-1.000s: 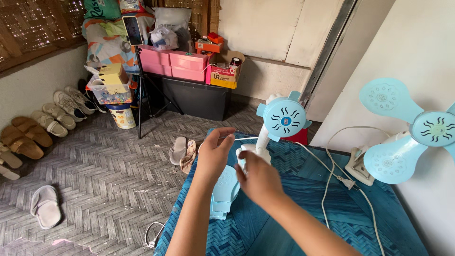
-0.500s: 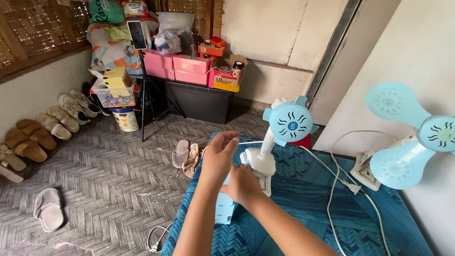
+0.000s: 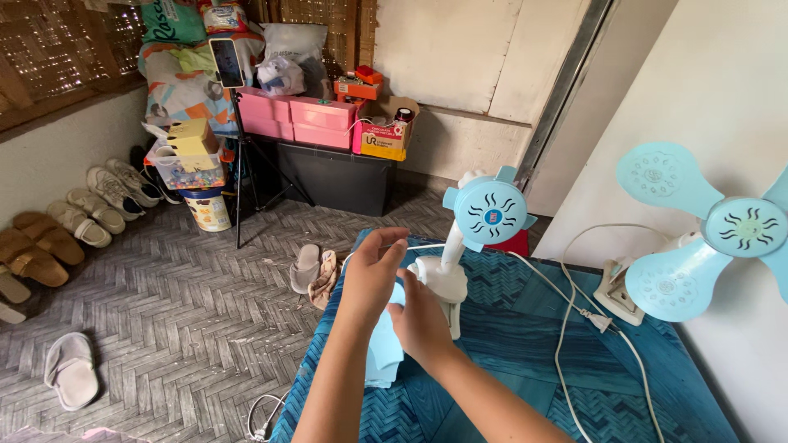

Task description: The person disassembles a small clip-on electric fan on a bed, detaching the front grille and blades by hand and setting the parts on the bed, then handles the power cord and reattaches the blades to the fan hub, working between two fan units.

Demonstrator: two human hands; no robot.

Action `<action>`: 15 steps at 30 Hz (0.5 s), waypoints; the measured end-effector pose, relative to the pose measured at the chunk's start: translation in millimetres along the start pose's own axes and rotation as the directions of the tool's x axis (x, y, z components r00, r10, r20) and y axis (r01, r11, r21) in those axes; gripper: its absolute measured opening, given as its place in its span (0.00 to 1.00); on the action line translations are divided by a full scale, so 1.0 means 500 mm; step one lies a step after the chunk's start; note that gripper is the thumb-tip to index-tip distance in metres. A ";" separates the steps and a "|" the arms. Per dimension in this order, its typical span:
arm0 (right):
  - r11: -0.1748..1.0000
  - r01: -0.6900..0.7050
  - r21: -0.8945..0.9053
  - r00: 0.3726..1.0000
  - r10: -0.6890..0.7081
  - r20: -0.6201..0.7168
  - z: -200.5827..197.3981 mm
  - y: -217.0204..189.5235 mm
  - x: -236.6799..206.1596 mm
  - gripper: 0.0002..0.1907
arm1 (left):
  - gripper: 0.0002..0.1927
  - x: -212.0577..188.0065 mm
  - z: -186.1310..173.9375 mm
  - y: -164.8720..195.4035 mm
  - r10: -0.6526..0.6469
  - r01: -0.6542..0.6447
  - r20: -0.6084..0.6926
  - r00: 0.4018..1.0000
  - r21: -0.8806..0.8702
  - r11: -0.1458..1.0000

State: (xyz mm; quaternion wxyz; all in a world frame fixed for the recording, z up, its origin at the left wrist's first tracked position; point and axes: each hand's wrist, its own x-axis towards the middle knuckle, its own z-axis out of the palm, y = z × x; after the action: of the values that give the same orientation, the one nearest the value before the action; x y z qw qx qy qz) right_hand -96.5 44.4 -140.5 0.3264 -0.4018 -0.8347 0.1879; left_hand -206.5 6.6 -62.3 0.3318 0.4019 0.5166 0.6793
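Here, both hands work at a small fan (image 3: 460, 254) standing upright on the blue woven-pattern table (image 3: 525, 344). The left hand (image 3: 371, 275) is loosely curled beside the white plastic base; its grasp cannot be determined. The right hand (image 3: 420, 324) closes on a smooth, rounded pale-blue blade (image 3: 383, 349). The white cord (image 3: 566, 328) trails across the weave.

On the tabletop (image 3: 525, 344) the small fan (image 3: 460, 246) stands left of the bladed fan (image 3: 698, 238); a cord (image 3: 566, 328) lies between; sandals (image 3: 316, 271) lie on the floor (image 3: 164, 312) behind.
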 end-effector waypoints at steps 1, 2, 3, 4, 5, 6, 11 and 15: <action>0.995 -0.024 0.099 1.000 0.026 -0.011 -0.007 0.000 0.001 0.33 | 0.15 0.002 -0.001 -0.003 0.029 -0.029 0.001 1.000 -0.006 1.000; 0.993 -0.049 0.109 0.999 0.050 -0.004 -0.017 -0.002 0.003 0.31 | 0.15 0.005 -0.002 -0.006 0.060 -0.060 0.000 0.998 -0.013 0.998; 0.990 -0.073 0.120 0.997 0.074 0.003 -0.030 -0.006 0.004 0.29 | 0.15 0.008 -0.004 -0.010 0.087 -0.087 -0.001 0.996 -0.042 0.995; 0.986 -0.098 0.132 0.995 0.098 0.010 -0.047 -0.012 0.005 0.27 | 0.15 0.010 -0.007 -0.013 0.114 -0.114 -0.001 0.993 -0.070 0.991; 0.981 -0.117 0.155 0.993 0.117 0.005 -0.066 -0.020 0.004 0.23 | 0.15 0.014 -0.009 -0.016 0.142 -0.141 0.000 0.990 -0.098 0.985; 0.975 -0.134 0.176 0.991 0.136 0.001 -0.089 -0.028 0.001 0.20 | 0.15 0.017 -0.011 -0.018 0.142 -0.145 -0.027 0.989 -0.106 0.984; 0.956 0.002 0.293 0.993 0.033 -0.115 -0.217 -0.071 -0.006 0.13 | 0.14 0.021 -0.019 -0.023 0.162 -0.180 -0.141 0.977 -0.128 0.975; 0.941 0.109 0.320 0.965 -0.022 -0.263 -0.322 -0.088 0.014 0.12 | 0.15 0.010 -0.008 -0.016 0.119 -0.158 -0.150 0.982 -0.291 0.943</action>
State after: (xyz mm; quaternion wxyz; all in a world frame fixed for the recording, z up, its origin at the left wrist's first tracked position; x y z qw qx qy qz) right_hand -11.7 31.7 3.0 0.5001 -0.3339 -0.7552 0.2610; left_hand -212.1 11.2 -69.7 0.3062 0.3368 0.3977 0.7966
